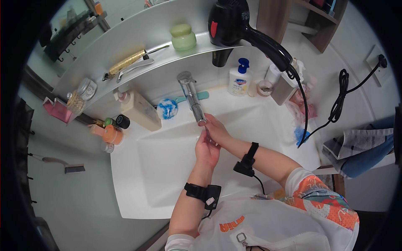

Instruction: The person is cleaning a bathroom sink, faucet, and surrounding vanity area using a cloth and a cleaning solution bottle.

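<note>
Over a white washbasin [169, 175], both my hands are together under the spout of a chrome faucet [192, 98]. My left hand [207, 152] is palm up, with its fingertips meeting the other hand. My right hand [216, 128] lies just below the spout, its fingers partly hidden. A small dark, thin shape shows between the fingers; I cannot tell what it is, nor whether either hand holds anything. Behind the faucet lie a teal-handled item [202, 95] and a blue and white round scrubber or sponge [167, 109].
A beige pump bottle [141, 109] stands at the basin's back left, a Safeguard hand-soap bottle [238, 81] at the back right. A black hair dryer [229, 25] rests on the curved shelf [163, 62], its cord [304, 109] hanging over the right rim. Small jars [113, 135] stand at left.
</note>
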Available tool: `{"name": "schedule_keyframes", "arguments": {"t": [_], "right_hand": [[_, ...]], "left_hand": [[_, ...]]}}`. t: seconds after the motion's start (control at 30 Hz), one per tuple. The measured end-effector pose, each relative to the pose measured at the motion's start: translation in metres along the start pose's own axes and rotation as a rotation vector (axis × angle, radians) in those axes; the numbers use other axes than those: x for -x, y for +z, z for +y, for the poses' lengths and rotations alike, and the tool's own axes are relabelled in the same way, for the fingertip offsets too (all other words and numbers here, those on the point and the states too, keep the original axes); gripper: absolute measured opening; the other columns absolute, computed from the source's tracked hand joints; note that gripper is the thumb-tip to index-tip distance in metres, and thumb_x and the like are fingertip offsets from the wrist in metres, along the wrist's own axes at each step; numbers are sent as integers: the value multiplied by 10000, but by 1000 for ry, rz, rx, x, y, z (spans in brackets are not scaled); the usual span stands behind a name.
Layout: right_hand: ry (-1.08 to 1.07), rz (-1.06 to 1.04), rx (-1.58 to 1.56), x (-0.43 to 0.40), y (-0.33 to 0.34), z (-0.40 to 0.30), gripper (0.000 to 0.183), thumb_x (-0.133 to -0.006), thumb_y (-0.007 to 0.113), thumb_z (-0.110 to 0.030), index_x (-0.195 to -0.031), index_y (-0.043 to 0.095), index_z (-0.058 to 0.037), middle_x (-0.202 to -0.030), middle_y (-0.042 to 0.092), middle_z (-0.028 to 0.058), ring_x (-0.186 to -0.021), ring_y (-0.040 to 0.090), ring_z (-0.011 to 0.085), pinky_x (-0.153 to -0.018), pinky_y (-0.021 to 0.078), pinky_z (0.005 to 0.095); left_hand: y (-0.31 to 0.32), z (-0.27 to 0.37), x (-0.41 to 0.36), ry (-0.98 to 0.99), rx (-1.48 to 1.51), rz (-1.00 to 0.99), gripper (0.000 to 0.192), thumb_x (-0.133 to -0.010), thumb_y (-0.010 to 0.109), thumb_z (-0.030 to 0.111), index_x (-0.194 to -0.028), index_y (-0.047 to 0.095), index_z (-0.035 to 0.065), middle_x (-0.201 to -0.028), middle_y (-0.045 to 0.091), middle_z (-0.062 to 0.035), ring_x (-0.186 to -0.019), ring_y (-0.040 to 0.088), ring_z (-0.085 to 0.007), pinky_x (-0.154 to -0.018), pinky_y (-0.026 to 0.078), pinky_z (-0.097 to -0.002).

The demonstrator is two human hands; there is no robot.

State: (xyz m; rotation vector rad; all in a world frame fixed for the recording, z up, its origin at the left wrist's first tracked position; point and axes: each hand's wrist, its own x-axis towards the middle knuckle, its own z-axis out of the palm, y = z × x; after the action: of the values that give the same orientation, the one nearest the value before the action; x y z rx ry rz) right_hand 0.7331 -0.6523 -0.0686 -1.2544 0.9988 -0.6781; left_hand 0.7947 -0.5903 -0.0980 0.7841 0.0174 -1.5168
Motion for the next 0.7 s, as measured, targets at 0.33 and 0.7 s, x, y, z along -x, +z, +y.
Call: {"name": "schedule_keyframes", "arguments": {"t": [0.33,0.7], "right_hand": [[-344,-99,364,0,-3,25,435,-905,360,-372,-1222,463,-93,-1235,491,170,-1167,433,334,-996,262,472],[-399,-113,488,-32,-52,-65,515,-948,352,-405,-1355,352,-90,-1336,417,163,-1247,383,275,-1037,279,330]], "left_hand": [[-1,-9,-11,13,-13,-49,271,-956,363,250,-1190,425,127,-1021,544,-36,-922,544,-205,-814,460,-372],[-20,8,-15,73,-198,163,144,-939,444,185,-1072,446,130,-875,502,-28,-626,474,-121,-426,334,-225]]}}
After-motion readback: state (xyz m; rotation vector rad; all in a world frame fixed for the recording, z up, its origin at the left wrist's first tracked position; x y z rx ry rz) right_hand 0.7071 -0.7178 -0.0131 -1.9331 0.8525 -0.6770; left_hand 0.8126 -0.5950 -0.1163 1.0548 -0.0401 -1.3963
